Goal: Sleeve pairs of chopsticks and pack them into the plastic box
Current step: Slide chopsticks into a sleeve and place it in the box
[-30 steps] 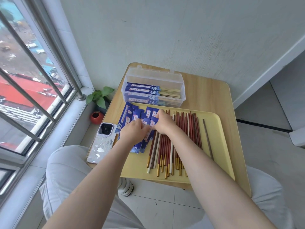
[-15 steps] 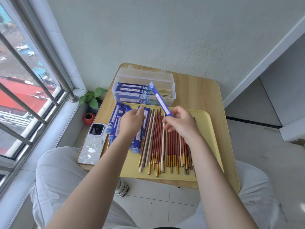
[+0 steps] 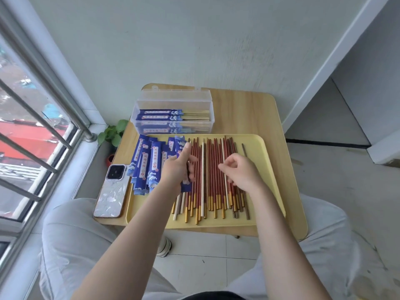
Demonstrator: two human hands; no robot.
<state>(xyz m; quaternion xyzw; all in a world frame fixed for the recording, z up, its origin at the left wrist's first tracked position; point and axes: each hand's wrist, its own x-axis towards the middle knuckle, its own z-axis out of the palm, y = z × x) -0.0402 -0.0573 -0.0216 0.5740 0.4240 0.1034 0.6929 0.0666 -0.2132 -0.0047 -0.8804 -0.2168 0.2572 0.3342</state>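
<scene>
The left hand holds one blue sleeve flat along its palm, thumb pressed on top. The right hand hangs over the loose chopsticks with its fingers curled down onto them; I cannot tell if it has any pinched yet. The sticks lie side by side on the yellow tray, next to a pile of empty sleeves. Behind the tray, the plastic box sits open on the table with filled sleeves inside. The sticks are packed tight, so the fingers could grab two that do not match or knock others crooked.
</scene>
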